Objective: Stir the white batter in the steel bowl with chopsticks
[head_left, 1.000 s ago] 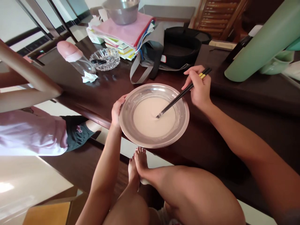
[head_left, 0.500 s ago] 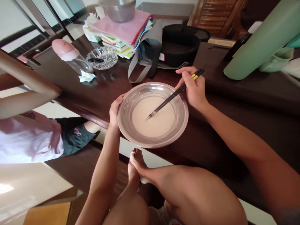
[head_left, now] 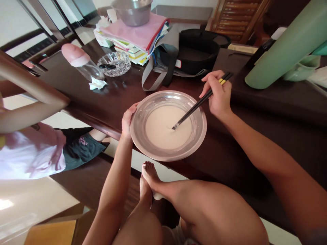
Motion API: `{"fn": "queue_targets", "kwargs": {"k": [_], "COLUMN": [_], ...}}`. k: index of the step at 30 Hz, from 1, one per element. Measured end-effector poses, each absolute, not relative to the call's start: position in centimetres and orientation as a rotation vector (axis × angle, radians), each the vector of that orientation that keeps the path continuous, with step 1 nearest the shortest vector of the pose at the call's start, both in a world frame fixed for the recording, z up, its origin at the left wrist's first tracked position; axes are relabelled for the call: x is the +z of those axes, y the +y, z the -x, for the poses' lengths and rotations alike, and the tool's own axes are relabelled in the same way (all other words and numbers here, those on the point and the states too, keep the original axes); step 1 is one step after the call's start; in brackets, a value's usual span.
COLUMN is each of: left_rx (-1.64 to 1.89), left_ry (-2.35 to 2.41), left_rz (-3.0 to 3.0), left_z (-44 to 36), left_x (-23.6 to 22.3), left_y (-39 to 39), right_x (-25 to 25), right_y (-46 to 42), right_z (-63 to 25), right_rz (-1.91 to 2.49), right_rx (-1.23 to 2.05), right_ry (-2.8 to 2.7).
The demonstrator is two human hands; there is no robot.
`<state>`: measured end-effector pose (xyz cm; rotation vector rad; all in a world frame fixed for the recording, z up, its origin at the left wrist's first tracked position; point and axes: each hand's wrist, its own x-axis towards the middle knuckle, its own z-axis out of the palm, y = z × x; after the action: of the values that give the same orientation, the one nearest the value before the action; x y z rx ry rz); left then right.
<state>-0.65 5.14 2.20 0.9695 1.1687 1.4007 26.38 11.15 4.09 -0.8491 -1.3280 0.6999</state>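
Note:
A wide metal bowl [head_left: 138,136] rests at the edge of the dark table [head_left: 109,102], and pale, milky batter [head_left: 163,136] covers its bottom. My left hand [head_left: 128,119] grips the bowl's left rim; some of its fingers are hidden behind the bowl. Black chopsticks [head_left: 196,104] with yellow bands are pinched in my right hand [head_left: 218,93], above the bowl's right rim. Their tips dip into the batter near its middle, where the surface shows a small ripple.
Behind the bowl lie a grey and black bag [head_left: 196,51] and a book stack under a pink pouch [head_left: 127,32], topped by a metal basin [head_left: 134,13]. A glass ashtray [head_left: 119,64], pink-capped bottle [head_left: 79,61] and green cylinder [head_left: 278,54] stand around. Another person's arm [head_left: 33,109] is left.
My right hand has moved right and slightly outward, drawing the chopstick tips rightward through the batter. My left hand stays on the rim. The whole view has shifted a little.

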Motion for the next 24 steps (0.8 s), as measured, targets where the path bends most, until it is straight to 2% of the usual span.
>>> {"fn": "queue_targets", "kwargs": {"k": [3,18,24], "left_rx": [1.411,1.417,1.426], "left_ry": [1.179,1.146,1.134], "left_rz": [-0.983,-0.975,-0.969], "left_z": [0.73,0.82,0.82], "left_x": [2.12,1.91,1.93], "left_y": [5.20,5.25,5.27], "right_x": [4.07,3.98,4.05], "right_y": [10.79,11.42,11.04], "right_z": [-26.06,-26.43,-26.21], "right_rz": [0.885,0.776,0.836], "right_rx": [0.785,0.689,0.771], "right_ry": [-1.449,-1.346,-1.458]}}
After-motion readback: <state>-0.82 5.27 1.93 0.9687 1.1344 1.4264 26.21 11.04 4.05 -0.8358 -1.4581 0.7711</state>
